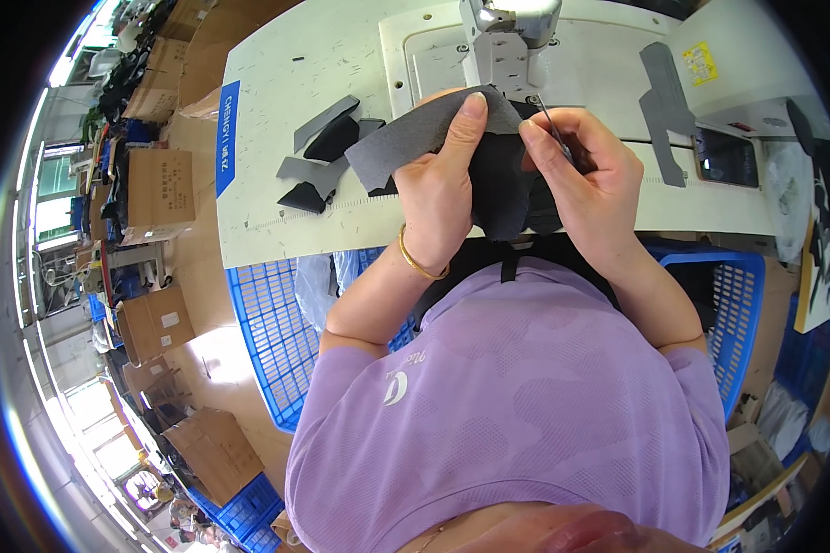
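On the far right corner of the white sewing table [277, 83] I see a small yellow square label [699, 62], and along the table's left edge runs a blue rectangular sticker [227, 138] with white print. Brown cardboard boxes [160, 187] are stacked on the floor off to the left, one with a pale label patch on its side. Blue plastic crates [267, 332] sit below the table's near edge, on both sides of my lap. My left hand [438, 194] is closed in a pinch, thumb pressed on top of a dark grey fabric piece [406, 138], holding it just in front of the sewing machine head [510, 32] at the middle of the table's far edge. My right hand [590, 175] is also pinched shut, gripping a thin metal tool [553, 124] whose tip points up toward the machine's foot. Between the two hands, touching both, hangs a black fabric piece [503, 198] that drapes over the near edge of the table. Loose grey and black cut pieces [323, 152] lie on the table just left of my left hand, and one long grey strip [664, 111] lies to the right of my right hand.
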{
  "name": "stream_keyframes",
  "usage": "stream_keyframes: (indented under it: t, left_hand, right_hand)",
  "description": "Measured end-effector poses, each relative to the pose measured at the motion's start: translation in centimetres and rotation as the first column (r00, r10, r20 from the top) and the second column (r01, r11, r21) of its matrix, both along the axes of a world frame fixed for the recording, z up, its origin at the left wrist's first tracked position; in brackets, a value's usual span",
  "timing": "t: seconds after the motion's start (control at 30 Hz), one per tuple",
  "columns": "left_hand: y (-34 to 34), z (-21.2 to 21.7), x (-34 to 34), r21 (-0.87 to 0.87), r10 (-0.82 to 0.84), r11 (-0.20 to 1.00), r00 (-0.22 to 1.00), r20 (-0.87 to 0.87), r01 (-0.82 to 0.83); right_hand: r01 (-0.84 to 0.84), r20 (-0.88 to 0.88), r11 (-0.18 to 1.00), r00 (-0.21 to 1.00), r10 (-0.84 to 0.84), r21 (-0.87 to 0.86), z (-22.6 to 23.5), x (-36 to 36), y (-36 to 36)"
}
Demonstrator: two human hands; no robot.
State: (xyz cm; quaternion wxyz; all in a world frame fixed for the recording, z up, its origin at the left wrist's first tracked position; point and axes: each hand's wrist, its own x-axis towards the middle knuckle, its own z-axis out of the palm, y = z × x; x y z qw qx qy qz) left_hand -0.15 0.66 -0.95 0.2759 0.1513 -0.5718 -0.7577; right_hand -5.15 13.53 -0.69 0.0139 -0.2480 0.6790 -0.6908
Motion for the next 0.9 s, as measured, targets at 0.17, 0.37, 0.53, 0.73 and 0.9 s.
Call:
stream_keyframes:
  t: [0.17,0.37,0.53,0.73,0.9]
  left_hand:
    - [0.1,0.0,-0.2,0.092,-0.023,0.995,1.000,-0.014,0.024]
    - [0.5,0.5,-0.3,0.053,-0.014,0.998,1.000,-0.028,0.016]
    - [0.7,0.9,-0.3,0.009,-0.049,0.999,0.999,-0.017,0.049]
    - [0.7,1.6,-0.5,0.202,-0.101,0.974,0.995,0.001,0.098]
    - [0.5,1.4,-1.2,0.201,-0.096,0.975,0.995,-0.029,0.100]
  right_hand:
    - [-0.016,0.073,1.000,0.997,0.018,-0.019,0.2,0.1,0.3]
    - [-0.030,0.044,0.999,0.999,0.030,-0.019,0.0,0.1,0.4]
    - [-0.022,-0.021,0.999,1.000,0.022,-0.036,-0.6,-0.1,0.2]
    - [0.043,-0.039,0.999,0.998,-0.042,0.015,-0.5,-0.1,0.1]
    - [0.072,-0.021,0.997,0.997,-0.072,0.004,-0.5,-0.4,-0.3]
